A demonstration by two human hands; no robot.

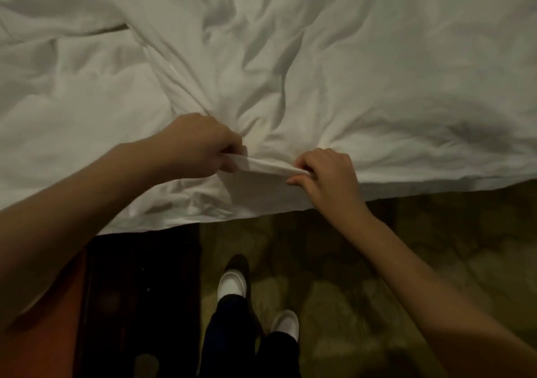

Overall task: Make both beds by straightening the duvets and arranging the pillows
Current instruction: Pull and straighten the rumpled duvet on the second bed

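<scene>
The duvet (pixel 290 58) runs off the top, left and right edges, so where it ends and whether pillows lie beyond cannot be told. Its fold hides the fingertips of the left hand (pixel 200 148), and the inner fingers of the right hand (pixel 328 174) tuck under the same fold. Both forearms are cut off by the picture's sides. The mattress under the duvet is fully covered. The dark piece of furniture (pixel 139 305) at lower left is too dim to make out, and the orange patch (pixel 58 334) beside it is blurred. The legs are cut by the bottom edge; the carpet (pixel 377 261) pattern is murky.
</scene>
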